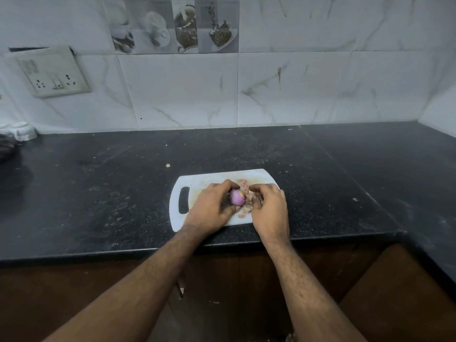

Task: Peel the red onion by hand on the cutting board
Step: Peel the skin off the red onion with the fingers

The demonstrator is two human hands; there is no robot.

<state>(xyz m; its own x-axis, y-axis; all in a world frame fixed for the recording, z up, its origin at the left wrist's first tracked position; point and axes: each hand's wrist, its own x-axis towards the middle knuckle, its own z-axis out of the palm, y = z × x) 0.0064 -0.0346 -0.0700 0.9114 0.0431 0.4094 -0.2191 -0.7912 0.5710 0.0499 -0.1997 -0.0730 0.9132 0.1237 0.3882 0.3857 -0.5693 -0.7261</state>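
Observation:
A small red onion, purple and glossy, sits between both hands over the white cutting board. My left hand grips the onion from the left, fingers curled round it. My right hand is curled at the onion's right side, its fingertips pinching loose skin there. Pale pink peel scraps lie on the board behind and under the hands.
The board lies near the front edge of a black speckled counter. A white tiled wall with a socket plate stands behind. Small white cups and a dark object sit at the far left. Brown cabinets are below.

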